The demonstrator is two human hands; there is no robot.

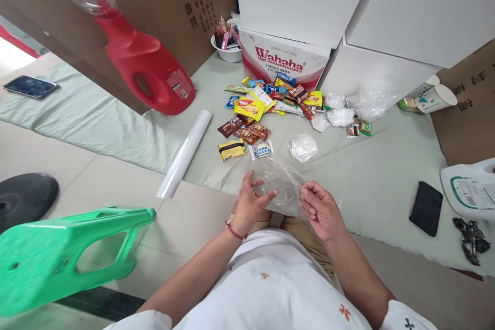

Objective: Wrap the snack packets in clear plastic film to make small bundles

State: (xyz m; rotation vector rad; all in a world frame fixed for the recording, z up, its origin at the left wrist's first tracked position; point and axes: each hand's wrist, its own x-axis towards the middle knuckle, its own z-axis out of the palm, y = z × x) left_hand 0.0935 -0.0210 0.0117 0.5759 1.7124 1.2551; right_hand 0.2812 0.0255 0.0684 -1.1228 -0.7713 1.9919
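A clear plastic bag (281, 185) hangs crumpled in front of my body at the near edge of the cloth. My right hand (320, 209) pinches its right edge between thumb and fingers. At the bag's left side is my left hand (253, 202), thumb and fingers spread; whether it touches the film is hard to tell. Just beyond the bag lie a white-and-blue snack packet (262, 150), a yellow packet (232, 149) and a crumpled clear wrapper (303, 147). Behind them brown cookie packets (253, 131) lie against a pile of snacks with yellow packs (249, 107).
A Wahaba carton (284, 59) stands behind the snacks. To the left are a red jug (154, 69), a white roll (184, 154) and a green stool (73, 247). On the right lie bunched plastic (373, 98), a black phone (426, 209), keys (472, 240) and a white jug (474, 188).
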